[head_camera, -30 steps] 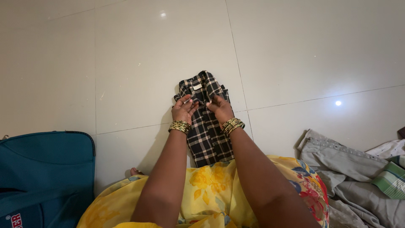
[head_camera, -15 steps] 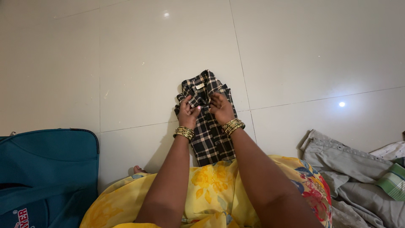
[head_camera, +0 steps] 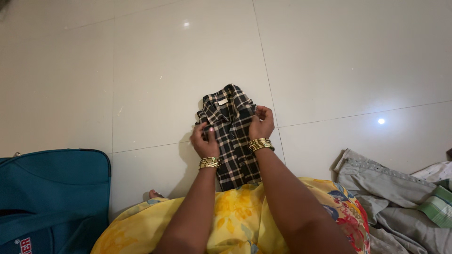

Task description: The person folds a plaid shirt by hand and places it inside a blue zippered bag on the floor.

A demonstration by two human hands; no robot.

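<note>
A black and cream checked shirt (head_camera: 230,136) lies folded into a narrow strip on the pale tiled floor (head_camera: 165,75), collar away from me. My left hand (head_camera: 204,140) pinches the shirt's left edge near the shoulder. My right hand (head_camera: 262,123) grips the right edge just below the collar. Both wrists wear gold bangles. The shirt's lower end reaches my lap, which is covered in yellow flowered cloth (head_camera: 235,216).
A teal suitcase (head_camera: 49,197) lies at the lower left. A heap of clothes sits at the lower right: grey trousers (head_camera: 381,188) and a green checked cloth (head_camera: 435,204). A toe (head_camera: 153,193) shows at the yellow cloth's left edge.
Both hands have left the middle of the shirt below the collar and moved apart to its left and right edges. The left hand also came nearer to me.
</note>
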